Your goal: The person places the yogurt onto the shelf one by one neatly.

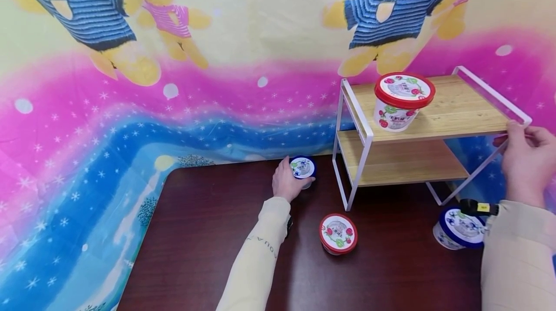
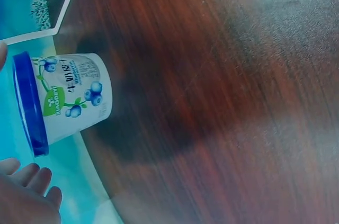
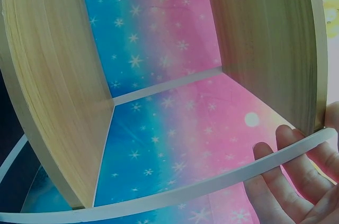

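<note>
My left hand (image 1: 285, 181) reaches around a small tub with a blue lid (image 1: 303, 168) at the table's back edge. In the left wrist view, that tub (image 2: 74, 94) shows blueberry pictures and stands upright on the table; a gap shows between its lid and the spread fingers (image 2: 39, 179). My right hand (image 1: 527, 156) grips the white metal frame of a two-tier wooden rack (image 1: 466, 108) at its upper right front corner. The right wrist view has the fingers (image 3: 291, 181) curled behind the white bar (image 3: 212, 183). A red-lidded tub (image 1: 397, 108) stands on the rack's top shelf, towards the left.
Another red-lidded tub (image 1: 339, 234) stands on the dark wooden table (image 1: 208, 233), in front of the rack. A second blue-lidded tub (image 1: 456, 229) stands at the right, partly hidden by my right sleeve. Behind the table hangs a patterned cloth (image 1: 243, 93) with bears.
</note>
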The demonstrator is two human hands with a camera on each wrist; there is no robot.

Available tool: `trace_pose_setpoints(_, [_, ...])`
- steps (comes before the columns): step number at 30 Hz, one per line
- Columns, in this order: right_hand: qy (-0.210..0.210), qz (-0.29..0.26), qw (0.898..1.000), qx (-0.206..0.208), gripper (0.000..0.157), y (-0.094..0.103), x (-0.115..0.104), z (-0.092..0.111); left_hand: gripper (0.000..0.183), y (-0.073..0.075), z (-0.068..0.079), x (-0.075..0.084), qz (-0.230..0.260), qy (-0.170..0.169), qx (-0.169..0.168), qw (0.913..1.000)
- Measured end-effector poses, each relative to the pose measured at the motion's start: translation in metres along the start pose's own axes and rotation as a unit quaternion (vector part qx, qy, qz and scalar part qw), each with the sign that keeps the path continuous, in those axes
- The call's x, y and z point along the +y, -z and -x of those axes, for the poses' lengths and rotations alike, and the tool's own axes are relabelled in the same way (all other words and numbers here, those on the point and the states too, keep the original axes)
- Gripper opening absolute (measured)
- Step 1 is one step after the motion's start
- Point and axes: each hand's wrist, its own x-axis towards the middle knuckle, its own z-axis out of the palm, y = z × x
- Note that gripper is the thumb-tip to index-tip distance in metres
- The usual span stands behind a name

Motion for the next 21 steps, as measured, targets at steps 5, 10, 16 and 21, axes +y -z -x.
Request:
trace_pose_setpoints(5, [-0.006,-0.001,1.000,0.004,0.016,-0.0017,-0.0037,0.0049,0.108,-0.0047,0.0004,-0.0046,0.013,0.014,0.000,0.9998])
trace_pose_setpoints(10, [-0.003,-0.013,1.000,0.001,0.016,-0.0009,-0.0018,0.0003,0.101,-0.0074,0.0009,-0.0078,0.037,0.022,0.007,0.9990])
trace_pose_setpoints(16, [-0.004,-0.004,1.000,0.003,0.015,-0.0008,-0.0033,0.0033,0.103,-0.0082,0.0012,-0.0082,0.036,0.027,0.009,0.9989])
trace_pose_setpoints(21, [0.002,0.000,1.000,0.004,0.017,-0.0009,-0.0031,0.0055,0.103,-0.0072,0.0004,-0.0049,0.031,0.029,0.002,0.9991])
